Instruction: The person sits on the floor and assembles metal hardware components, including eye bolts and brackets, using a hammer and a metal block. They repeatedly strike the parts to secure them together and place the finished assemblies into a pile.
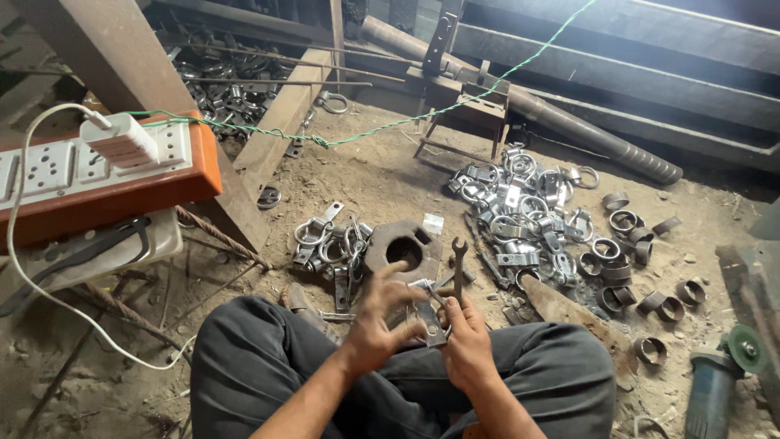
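I sit cross-legged on a dirt floor. My left hand (380, 322) holds a shiny metal clamp (428, 315) between my knees, its fingers spread over the top of the part. Beside it my right hand (465, 341) grips an open-ended spanner (458, 268), whose jaw points up and away from me. The clamp sits between both hands. Just beyond them lies a rusty square metal block (404, 245) with a round hole.
One heap of shiny clamps (524, 215) lies ahead right, a smaller heap (329, 244) ahead left. Short rusty pipe rings (630, 260) are scattered right. An angle grinder (719, 382) lies at lower right. An orange socket board (97, 175) with a white charger stands left.
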